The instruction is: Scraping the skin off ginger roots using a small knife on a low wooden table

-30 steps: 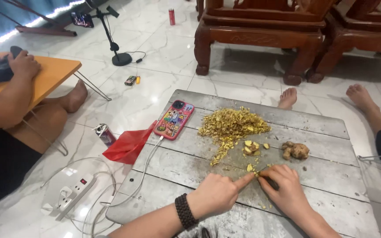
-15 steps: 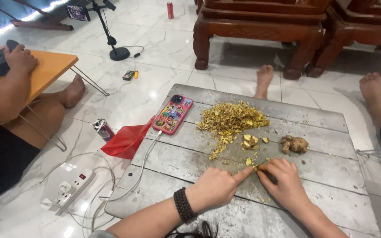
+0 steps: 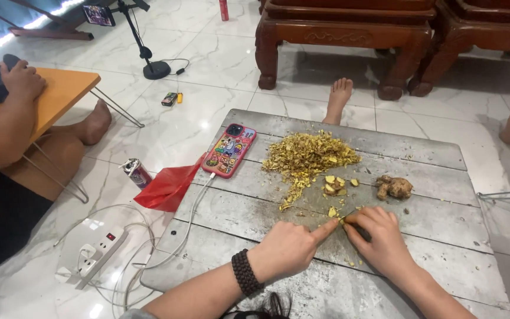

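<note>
My left hand (image 3: 290,248) rests on a grey wooden board (image 3: 420,153), its forefinger pressing a small yellow ginger piece (image 3: 333,212). My right hand (image 3: 379,236) is closed around a dark knife handle, its blade mostly hidden, right beside that piece. Beyond my fingers lie a few yellow slices (image 3: 334,184), a heap of chopped yellow bits (image 3: 305,156) and a whole knobbly ginger root (image 3: 394,188). A braided dark band circles my left wrist.
A phone in a colourful case (image 3: 229,150) lies on the board's left corner, cabled to a white power strip (image 3: 98,251). Red bag (image 3: 166,188), small can (image 3: 137,172), another person at an orange table (image 3: 60,94), bare foot (image 3: 339,97), wooden furniture (image 3: 349,29).
The view has drifted slightly. Both hands stay together at the same spot on the board, working on the small yellow piece. The foot beyond the board has shifted left.
</note>
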